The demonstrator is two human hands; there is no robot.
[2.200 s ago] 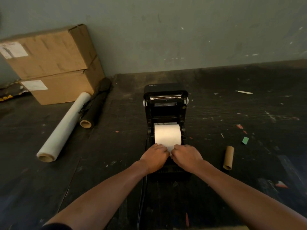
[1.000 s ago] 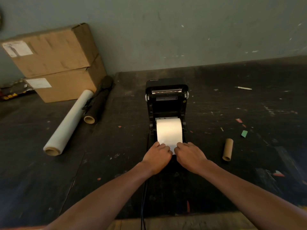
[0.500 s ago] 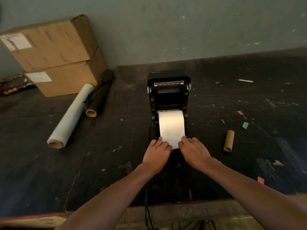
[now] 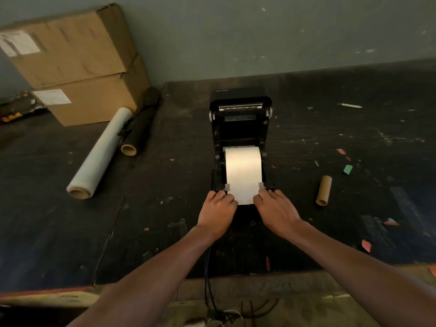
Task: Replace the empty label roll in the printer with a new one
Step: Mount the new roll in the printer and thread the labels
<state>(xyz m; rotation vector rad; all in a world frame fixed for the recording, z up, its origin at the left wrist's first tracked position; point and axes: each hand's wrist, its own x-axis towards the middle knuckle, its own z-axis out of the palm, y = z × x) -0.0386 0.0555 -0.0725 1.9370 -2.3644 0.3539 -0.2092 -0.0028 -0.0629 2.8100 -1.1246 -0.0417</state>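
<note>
Feeding the new label roll (image 4: 243,171) through the open printer (image 4: 240,128) at frame centre — left hand (image 4: 218,212) and right hand (image 4: 276,212) pinch its leading edge, fingers curled, to keep it square between the guides.

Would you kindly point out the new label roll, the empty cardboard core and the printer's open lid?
new label roll (image 4: 243,168), head view, on its white curved top.
empty cardboard core (image 4: 324,190), head view, mid-length on its brown side.
printer's open lid (image 4: 240,119), head view, on its inner face.
</note>
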